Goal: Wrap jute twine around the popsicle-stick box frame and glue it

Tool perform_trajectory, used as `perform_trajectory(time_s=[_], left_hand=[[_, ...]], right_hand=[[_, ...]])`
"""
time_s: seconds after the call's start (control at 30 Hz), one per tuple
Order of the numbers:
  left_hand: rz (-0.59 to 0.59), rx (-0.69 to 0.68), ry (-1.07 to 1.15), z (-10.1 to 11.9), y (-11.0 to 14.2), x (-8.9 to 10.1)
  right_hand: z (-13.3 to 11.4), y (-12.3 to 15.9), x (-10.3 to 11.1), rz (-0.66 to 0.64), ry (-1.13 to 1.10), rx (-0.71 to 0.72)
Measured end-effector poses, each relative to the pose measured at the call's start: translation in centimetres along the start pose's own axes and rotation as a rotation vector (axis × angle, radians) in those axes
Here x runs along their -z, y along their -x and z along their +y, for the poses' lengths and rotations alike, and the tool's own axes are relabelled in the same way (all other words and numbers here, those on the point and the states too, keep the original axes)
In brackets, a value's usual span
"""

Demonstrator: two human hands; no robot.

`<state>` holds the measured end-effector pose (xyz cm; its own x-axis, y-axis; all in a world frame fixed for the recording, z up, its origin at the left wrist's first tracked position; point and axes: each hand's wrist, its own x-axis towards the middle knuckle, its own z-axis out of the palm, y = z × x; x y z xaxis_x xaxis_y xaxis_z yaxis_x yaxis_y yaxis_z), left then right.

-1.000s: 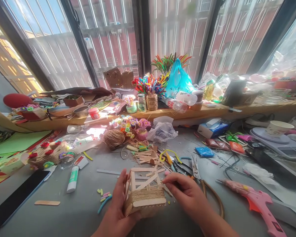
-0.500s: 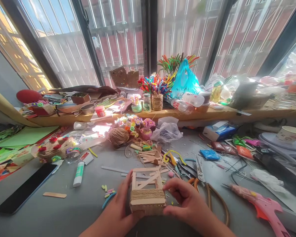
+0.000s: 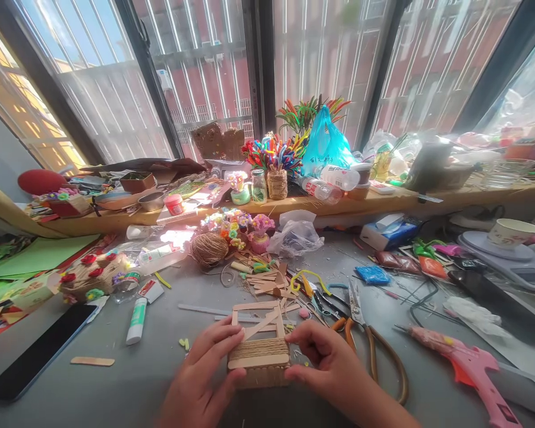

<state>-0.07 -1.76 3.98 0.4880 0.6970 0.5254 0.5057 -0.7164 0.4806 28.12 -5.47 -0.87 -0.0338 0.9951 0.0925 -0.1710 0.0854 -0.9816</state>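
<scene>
A small craft-stick model [image 3: 259, 355] stands in front of me, with an upright stick frame crossed by a slanting stick and a band of twine wound round its base. My left hand [image 3: 207, 368] grips its left side, fingers over the twine band and thumb at the lower front. On the right side, my right hand [image 3: 323, 359] pinches the model's edge with thumb and index finger, its other fingers curled. Behind it lie loose craft sticks [image 3: 267, 280]. Scissors [image 3: 356, 303] rest right of the model, beside pliers with orange handles.
A pink glue gun [image 3: 466, 359] lies at the right. To the left are a phone [image 3: 40, 351], a glue stick [image 3: 136, 321] and a single craft stick [image 3: 93, 361]. A twine ball [image 3: 208, 249] sits behind. Along the back runs a crowded ledge [image 3: 232, 209].
My left hand has shifted its grip, its fingers now reaching over the twine band from the left side. The right hand keeps its pinch. The view has moved slightly to the right.
</scene>
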Motion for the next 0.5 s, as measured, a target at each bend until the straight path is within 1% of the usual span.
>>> perform_trajectory(time_s=[0.1, 0.2, 0.3, 0.4, 0.5], left_hand=[[-0.023, -0.007, -0.022, -0.4, 0.4, 0.2], [-0.040, 0.000, -0.055, -0.4, 0.4, 0.2], [-0.076, -0.032, -0.125, 0.5, -0.8, 0.1], [-0.197, -0.050, -0.253, 2.3, -3.3, -0.2], [-0.375, 0.037, -0.345, 4.2, -6.3, -0.2]], right_hand=[[0.3, 0.0, 0.0, -0.002, 0.020, 0.013], [0.8, 0.0, 0.0, 0.021, 0.052, 0.029], [1.1, -0.2, 0.0, 0.051, 0.058, 0.049], [0.9, -0.4, 0.2, 0.054, 0.060, 0.066], [0.7, -0.7, 0.4, 0.065, 0.070, 0.074]])
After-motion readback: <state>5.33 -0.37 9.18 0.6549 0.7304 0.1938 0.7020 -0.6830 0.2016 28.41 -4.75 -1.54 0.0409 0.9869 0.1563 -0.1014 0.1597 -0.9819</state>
